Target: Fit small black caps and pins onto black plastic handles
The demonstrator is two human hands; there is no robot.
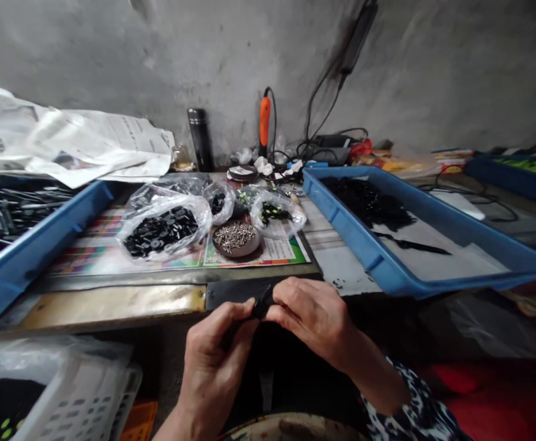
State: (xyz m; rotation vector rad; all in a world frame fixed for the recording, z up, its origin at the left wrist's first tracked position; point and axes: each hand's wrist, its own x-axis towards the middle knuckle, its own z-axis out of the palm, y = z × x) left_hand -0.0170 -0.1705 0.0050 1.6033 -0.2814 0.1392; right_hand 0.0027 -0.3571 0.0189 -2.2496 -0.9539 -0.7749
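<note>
My left hand [215, 361] and my right hand [311, 318] meet just below the bench edge, pinching a small black part [262, 303] between their fingertips. Its exact shape is hidden by my fingers. Right behind them, a flat black strip [235, 293] lies along the bench's front edge. Farther back stand a clear plastic bag of black washers [162, 231] and a round brown dish of small silver screws [235, 239].
A blue tray with black parts [364, 233] stands to the right, and another [33, 226] to the left. Crumpled newspaper [70, 138], a dark flask [200, 138] and an orange-handled electric tool [264, 121] with cables line the wall. A white plastic crate [84, 392] sits low at left.
</note>
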